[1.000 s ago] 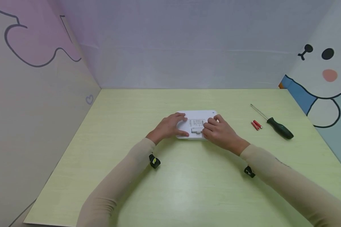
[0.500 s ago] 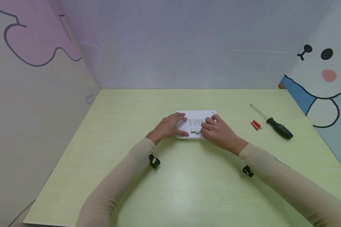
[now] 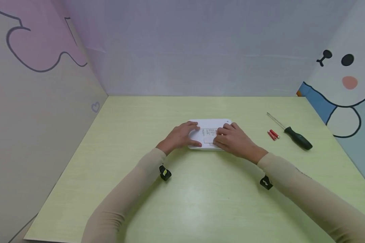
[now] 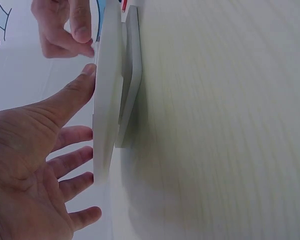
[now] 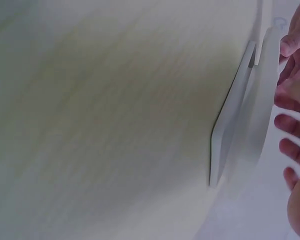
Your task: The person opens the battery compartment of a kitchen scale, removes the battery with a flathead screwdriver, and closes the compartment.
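A white flat device (image 3: 213,123) with rounded corners lies label side up, a thinner plate (image 4: 132,75) beneath it in the left wrist view. My left hand (image 3: 180,135) rests on its left end, thumb and fingers spread and fairly straight. Over the right part, my right hand (image 3: 232,140) has curled fingers and pinches the edge of the small white battery cover (image 3: 208,140), which lies over the battery compartment below the printed label. My fingers hide the cover's right end. The right wrist view shows the device from the side with the right fingertips (image 5: 288,95) at its face.
Two red batteries (image 3: 273,135) lie side by side to the right of the device. Beyond them is a screwdriver (image 3: 297,138) with a dark handle, its shaft pointing back left. The pale wooden table (image 3: 182,202) meets walls at the back.
The battery cover now lies flat over the compartment, whose dark gap and small raised part showed before. My right fingers have shifted slightly left and down. The left hand has stayed put.
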Demonstrator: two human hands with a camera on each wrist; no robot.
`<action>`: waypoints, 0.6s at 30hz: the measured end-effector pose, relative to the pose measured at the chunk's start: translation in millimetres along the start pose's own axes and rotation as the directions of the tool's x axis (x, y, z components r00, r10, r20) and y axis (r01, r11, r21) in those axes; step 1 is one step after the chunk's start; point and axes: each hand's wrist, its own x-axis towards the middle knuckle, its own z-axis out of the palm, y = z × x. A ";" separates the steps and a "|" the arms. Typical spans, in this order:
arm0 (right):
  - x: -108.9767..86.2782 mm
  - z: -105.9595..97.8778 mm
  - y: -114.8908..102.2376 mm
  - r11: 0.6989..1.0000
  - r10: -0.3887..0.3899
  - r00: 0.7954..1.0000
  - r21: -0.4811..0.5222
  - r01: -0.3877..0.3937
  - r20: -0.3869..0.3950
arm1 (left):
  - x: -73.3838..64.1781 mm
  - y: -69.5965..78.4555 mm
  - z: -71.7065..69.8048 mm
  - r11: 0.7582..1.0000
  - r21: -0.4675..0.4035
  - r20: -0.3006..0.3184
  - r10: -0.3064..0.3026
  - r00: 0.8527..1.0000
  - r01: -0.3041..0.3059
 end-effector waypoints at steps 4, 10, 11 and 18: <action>1.8 4.4 1.1 0.949 0.286 0.951 0.105 -0.298 0.117 | -0.3 0.1 -0.1 1.000 0.008 0.000 0.009 1.000 -0.009; 6.2 10.4 9.4 0.834 0.476 0.802 0.103 -0.542 0.362 | -0.9 0.5 0.3 1.000 0.005 0.006 0.008 1.000 -0.008; 7.0 10.4 10.6 0.825 0.482 0.788 0.105 -0.556 0.384 | -0.9 0.6 0.3 1.000 0.005 0.005 0.008 1.000 -0.008; 10.7 8.9 12.7 0.801 0.483 0.756 0.127 -0.585 0.440 | -2.2 0.6 0.6 1.000 -0.003 -0.017 0.015 1.000 -0.015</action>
